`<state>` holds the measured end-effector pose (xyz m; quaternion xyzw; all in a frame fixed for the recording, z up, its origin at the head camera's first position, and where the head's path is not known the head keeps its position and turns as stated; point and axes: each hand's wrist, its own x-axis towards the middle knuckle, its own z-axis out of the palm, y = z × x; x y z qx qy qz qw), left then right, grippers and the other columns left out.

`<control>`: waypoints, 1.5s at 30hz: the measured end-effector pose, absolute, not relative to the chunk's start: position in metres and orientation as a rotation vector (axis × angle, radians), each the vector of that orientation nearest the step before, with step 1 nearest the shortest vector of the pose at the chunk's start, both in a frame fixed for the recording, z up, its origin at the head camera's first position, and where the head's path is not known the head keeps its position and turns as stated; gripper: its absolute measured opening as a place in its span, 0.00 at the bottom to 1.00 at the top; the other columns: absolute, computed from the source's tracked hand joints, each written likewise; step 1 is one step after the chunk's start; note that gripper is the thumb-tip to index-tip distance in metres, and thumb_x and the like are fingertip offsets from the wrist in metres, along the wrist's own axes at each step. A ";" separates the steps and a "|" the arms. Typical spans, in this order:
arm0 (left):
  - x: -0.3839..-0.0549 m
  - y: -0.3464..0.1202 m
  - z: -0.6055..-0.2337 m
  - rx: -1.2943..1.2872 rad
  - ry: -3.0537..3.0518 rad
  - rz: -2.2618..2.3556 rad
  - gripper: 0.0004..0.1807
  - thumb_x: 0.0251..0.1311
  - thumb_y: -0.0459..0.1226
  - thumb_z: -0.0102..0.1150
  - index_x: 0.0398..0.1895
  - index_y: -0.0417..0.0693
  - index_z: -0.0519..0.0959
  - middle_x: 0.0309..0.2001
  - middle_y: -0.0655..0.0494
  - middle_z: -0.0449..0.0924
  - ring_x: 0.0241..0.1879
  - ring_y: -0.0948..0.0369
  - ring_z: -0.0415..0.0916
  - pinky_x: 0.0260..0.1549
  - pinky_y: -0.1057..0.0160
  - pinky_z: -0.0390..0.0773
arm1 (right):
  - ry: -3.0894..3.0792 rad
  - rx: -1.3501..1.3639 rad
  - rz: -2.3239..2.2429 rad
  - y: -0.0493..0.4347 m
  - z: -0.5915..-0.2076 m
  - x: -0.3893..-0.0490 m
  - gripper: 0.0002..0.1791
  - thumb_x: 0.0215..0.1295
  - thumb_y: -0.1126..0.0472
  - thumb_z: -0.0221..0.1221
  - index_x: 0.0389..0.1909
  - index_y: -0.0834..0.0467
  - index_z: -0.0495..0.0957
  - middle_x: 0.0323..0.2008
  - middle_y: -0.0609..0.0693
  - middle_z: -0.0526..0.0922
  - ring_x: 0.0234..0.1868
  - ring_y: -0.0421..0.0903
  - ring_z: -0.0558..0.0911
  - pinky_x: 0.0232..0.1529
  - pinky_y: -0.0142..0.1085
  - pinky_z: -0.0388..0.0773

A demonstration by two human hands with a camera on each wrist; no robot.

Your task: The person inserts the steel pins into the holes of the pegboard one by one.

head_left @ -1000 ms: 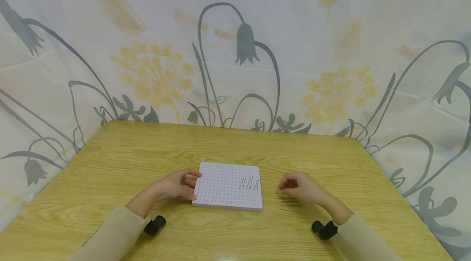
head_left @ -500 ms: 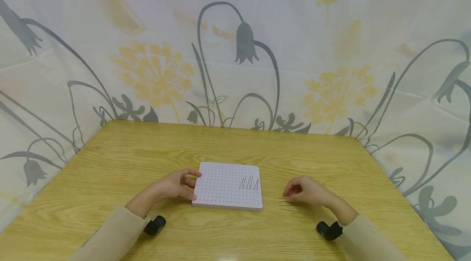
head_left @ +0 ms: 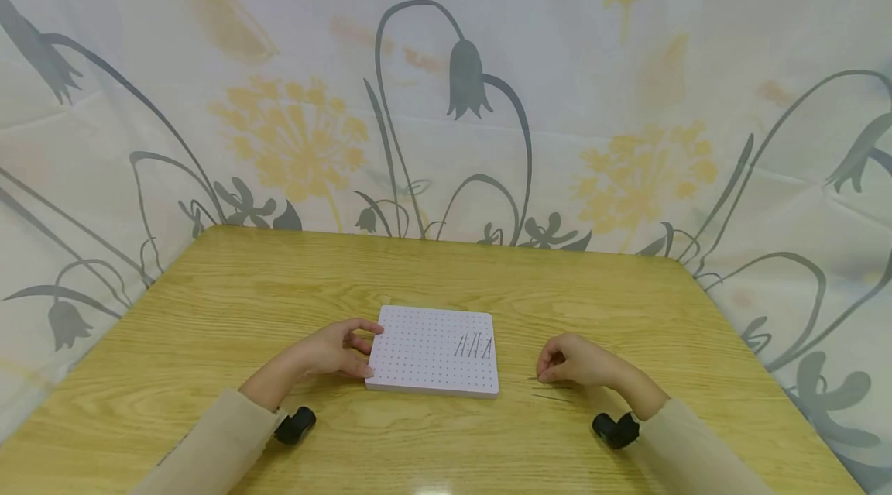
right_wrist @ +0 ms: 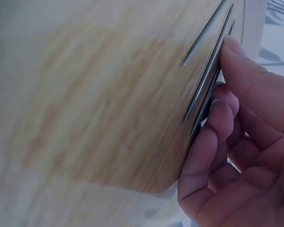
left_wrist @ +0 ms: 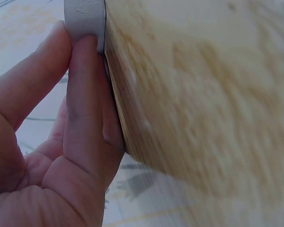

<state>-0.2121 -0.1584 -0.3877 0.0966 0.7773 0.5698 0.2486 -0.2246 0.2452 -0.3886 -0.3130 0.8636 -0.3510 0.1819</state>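
My left hand (head_left: 331, 349) holds the left edge of a white pegboard (head_left: 411, 355) lying on the table, thumb by its near corner and forefinger farther back. The left wrist view shows fingertips against the board's edge (left_wrist: 85, 19). Several thin metal pins (head_left: 474, 345) stand in holes at the board's right side. To the right of the board, my right hand (head_left: 574, 362) is down at the tabletop, its thumb and curled fingers at one thin metal pin (right_wrist: 232, 28). Two more pins (right_wrist: 203, 33) lie close beside it in the right wrist view.
The wood-grain table (head_left: 313, 270) reaches back to a flower-printed cloth (head_left: 418, 92), which also hangs along both sides. A black wrist camera (head_left: 296, 425) sits under the left sleeve and another black wrist camera (head_left: 615, 430) under the right.
My right hand has shifted slightly right and down onto the loose pins, its fingertips closing in. The left hand and pegboard have kept their place.
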 end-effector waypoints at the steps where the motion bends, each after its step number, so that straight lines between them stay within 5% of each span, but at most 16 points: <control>1: -0.212 -0.158 -0.387 0.263 2.119 1.552 0.35 0.47 0.23 0.66 0.61 0.35 0.64 0.43 0.42 0.68 0.37 0.55 0.72 0.35 0.59 0.78 | 2.435 -0.886 -0.984 0.245 -0.388 -0.225 0.03 0.59 0.67 0.62 0.28 0.63 0.79 0.25 0.44 0.77 0.25 0.35 0.72 0.27 0.30 0.71; 21: -0.214 -0.158 -0.389 0.242 2.128 1.553 0.35 0.46 0.23 0.67 0.60 0.35 0.66 0.42 0.42 0.69 0.36 0.55 0.72 0.34 0.60 0.78 | 2.457 -0.919 -1.050 0.243 -0.387 -0.225 0.05 0.68 0.66 0.52 0.33 0.64 0.72 0.26 0.49 0.74 0.26 0.39 0.72 0.27 0.32 0.72; 45: -0.213 -0.157 -0.389 0.237 2.111 1.569 0.35 0.46 0.23 0.67 0.60 0.35 0.65 0.43 0.42 0.70 0.37 0.55 0.73 0.35 0.59 0.78 | 2.448 -0.885 -1.415 0.206 -0.382 -0.222 0.05 0.61 0.67 0.60 0.32 0.64 0.74 0.30 0.58 0.81 0.33 0.56 0.82 0.35 0.43 0.79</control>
